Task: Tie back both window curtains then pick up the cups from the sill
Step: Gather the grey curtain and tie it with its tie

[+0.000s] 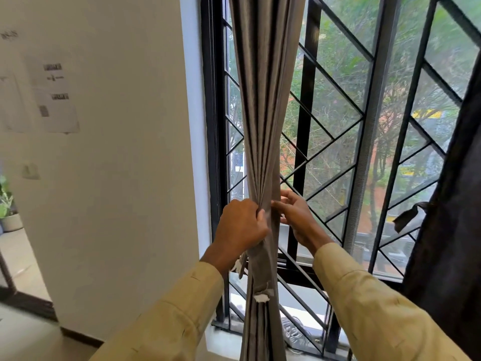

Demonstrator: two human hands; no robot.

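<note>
grey curtain (263,113) gathered at centre frame before window grille (308,74), left grip (240,225) clenched round the bunch, right grip (296,217) pinching its right edge, dark curtain (447,204) at right edge

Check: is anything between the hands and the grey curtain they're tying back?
Nothing visible. The left hand grips the gathered grey curtain, and the right hand pinches its right edge at the same height. The window grille lies behind it.

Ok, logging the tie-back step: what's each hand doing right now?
Left hand: grips the gathered grey pleated fabric curtain.
Right hand: pinches that curtain's right edge.
</note>
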